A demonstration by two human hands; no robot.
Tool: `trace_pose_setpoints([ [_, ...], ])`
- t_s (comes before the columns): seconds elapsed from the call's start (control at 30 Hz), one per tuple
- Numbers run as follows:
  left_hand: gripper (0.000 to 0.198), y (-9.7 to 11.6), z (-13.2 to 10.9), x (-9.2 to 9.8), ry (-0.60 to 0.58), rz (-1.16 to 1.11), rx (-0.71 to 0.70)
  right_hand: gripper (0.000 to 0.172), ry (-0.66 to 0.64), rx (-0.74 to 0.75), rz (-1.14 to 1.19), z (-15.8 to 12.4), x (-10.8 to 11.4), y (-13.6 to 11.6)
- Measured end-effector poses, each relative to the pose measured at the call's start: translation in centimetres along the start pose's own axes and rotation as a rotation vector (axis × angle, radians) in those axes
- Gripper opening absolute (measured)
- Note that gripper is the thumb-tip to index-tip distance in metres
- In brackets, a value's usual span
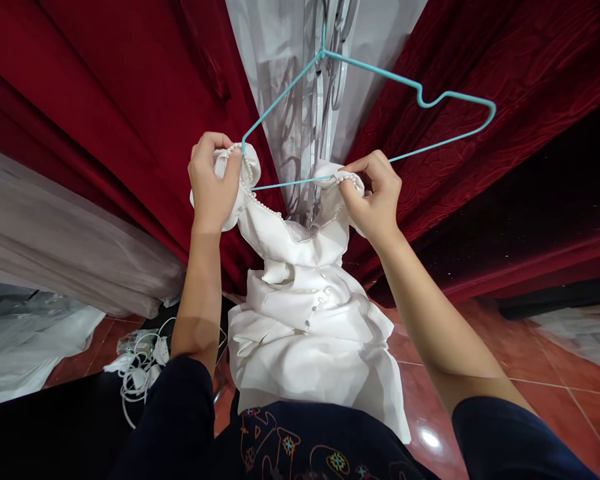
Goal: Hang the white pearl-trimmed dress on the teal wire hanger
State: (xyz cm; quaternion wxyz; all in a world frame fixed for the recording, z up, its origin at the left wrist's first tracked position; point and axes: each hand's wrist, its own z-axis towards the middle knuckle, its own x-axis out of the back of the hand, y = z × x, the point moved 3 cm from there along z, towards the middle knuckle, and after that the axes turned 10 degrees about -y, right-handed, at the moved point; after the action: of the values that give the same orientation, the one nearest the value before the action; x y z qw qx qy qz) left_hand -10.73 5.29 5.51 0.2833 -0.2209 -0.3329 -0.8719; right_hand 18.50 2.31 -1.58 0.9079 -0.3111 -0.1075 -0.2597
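A white dress [305, 293] with a pearl-edged neckline and small buttons hangs down in front of me. My left hand [215, 177] pinches its left puffed shoulder, where the end of a light blue wire hanger [283, 93] sits against the pearls. With thumb and forefinger closed, my right hand [375, 190] grips the pearl-trimmed right shoulder. The hanger's bottom bar runs across the neck opening towards my right hand. Its right end sticks out beyond that hand, outside the dress.
Dark red curtains stand on both sides, with a white metal frame [325, 113] between them. White cables [140, 373] lie on a black surface [45, 420] at the lower left. Pale fabric [35, 340] spreads over the red tiled floor [545, 353] at the left.
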Motion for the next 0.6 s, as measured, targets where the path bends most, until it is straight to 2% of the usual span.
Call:
trace_pose_setpoints([
  [0.07,0.052,0.6,-0.6,0.0,-0.097,0.082,-0.029,0.012,-0.013,-0.023,-0.012,0.0,-0.2,0.2],
  [0.13,0.053,1.3,-1.1,-0.5,-0.144,0.126,-0.07,0.011,0.0,-0.026,-0.01,0.1,-0.6,0.2],
  [0.3,0.057,3.4,-2.0,-3.3,-0.088,0.108,-0.175,0.013,0.058,0.01,-0.018,0.2,-1.2,-0.2],
  [0.37,0.053,4.5,-2.4,-4.7,-0.192,0.063,-0.254,0.013,0.043,0.016,-0.026,0.2,-1.1,-0.4],
  [0.43,0.043,5.6,-2.9,-6.1,-0.37,0.032,-0.319,0.013,0.038,0.01,-0.034,0.1,-0.8,-0.6],
  [0.5,0.036,6.4,-3.0,-7.2,-0.473,0.04,-0.298,0.014,0.046,0.005,-0.031,0.1,-0.4,-0.8],
  [0.6,0.039,6.9,-2.6,-7.8,-0.414,0.039,-0.198,0.008,-0.012,0.028,-0.029,-0.1,0.2,-1.1],
])
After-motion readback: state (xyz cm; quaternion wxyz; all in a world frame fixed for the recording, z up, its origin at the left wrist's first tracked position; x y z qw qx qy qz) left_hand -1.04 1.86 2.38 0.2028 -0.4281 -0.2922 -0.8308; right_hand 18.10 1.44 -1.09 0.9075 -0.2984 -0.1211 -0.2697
